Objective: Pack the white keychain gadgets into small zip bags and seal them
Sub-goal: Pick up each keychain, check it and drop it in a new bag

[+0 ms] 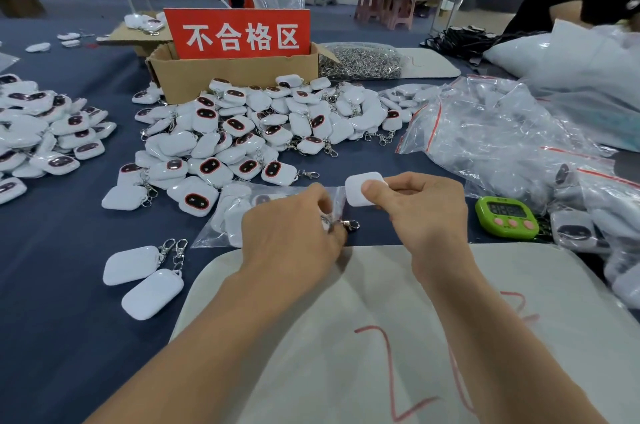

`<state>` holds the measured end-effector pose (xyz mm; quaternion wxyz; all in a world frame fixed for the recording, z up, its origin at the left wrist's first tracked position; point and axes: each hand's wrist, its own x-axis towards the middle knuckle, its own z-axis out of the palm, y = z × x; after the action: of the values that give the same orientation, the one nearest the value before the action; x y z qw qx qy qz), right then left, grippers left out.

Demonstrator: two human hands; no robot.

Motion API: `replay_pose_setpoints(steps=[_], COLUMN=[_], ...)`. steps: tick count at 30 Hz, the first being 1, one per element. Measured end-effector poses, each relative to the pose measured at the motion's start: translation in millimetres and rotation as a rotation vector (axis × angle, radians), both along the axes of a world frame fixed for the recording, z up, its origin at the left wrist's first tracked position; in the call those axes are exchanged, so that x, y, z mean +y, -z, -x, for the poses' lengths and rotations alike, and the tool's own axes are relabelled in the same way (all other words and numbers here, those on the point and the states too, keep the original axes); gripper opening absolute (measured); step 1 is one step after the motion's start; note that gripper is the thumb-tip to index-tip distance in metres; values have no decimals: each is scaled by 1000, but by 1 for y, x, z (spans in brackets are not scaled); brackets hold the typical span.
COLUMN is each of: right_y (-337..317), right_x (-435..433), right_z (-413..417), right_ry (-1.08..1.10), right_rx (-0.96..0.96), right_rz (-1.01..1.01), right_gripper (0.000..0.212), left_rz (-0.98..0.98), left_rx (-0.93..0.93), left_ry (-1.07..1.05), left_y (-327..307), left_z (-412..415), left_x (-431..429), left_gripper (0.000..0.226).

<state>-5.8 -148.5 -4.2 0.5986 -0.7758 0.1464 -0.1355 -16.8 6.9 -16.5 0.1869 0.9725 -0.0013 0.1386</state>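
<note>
Most of the open room was at the lower left of the frame: bare blue tablecloth (52, 285) with only 2 loose gadgets (131, 264) lying on it. The white mat (346, 337) at lower centre was bare too, apart from both forearms crossing it. Straight ahead was blocked by the big gadget pile (259, 126), with the cardboard box (235, 74) right behind it. The right side was tight: a green timer (506, 216) near the right hand (422, 209), then a heap of bags (502, 133) out to the edge. A second pile (41, 133) walled off the left edge.
</note>
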Motion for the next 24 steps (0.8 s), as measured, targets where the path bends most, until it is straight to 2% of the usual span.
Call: replay_pose_setpoints(steps=[3, 6, 9, 11, 13, 15, 17, 19, 22, 24], right_y=[-1, 0, 1, 3, 2, 1, 1, 2, 9, 16], right_x=[0, 4, 20, 32, 37, 34, 27, 12, -3, -2], right_z=[1, 3, 8, 11, 12, 8, 3, -5, -16, -20], right_ry=[28, -48, -301, -456, -573, -670, -545, -271, -86, -50], right_rx=[3, -23, -75, -110, -78, -91, -114, -126, -45, 24], right_rz=[43, 87, 141, 295, 426, 322, 67, -81, -163, -103], right_gripper=[17, 15, 17, 29, 33, 50, 54, 45, 38, 39], left_rz=[58, 220, 298, 310, 333, 370, 412, 450, 541, 612], left_rx=[-6, -119, -296, -378, -426, -440, -446, -474, -596, -727], left_ry=[-67, -59, 31, 77, 105, 105, 67, 3, -79, -140], left_y=[0, -1, -3, -6, -6, -5, -4, -6, -16, -29], left_z=[-1, 1, 7, 9, 9, 9, 8, 8, 6, 2], left_x=[1, 3, 4, 5, 5, 7, 8, 11, 20, 31], left_gripper=[22, 23, 20, 19, 17, 17, 17, 18, 18, 18])
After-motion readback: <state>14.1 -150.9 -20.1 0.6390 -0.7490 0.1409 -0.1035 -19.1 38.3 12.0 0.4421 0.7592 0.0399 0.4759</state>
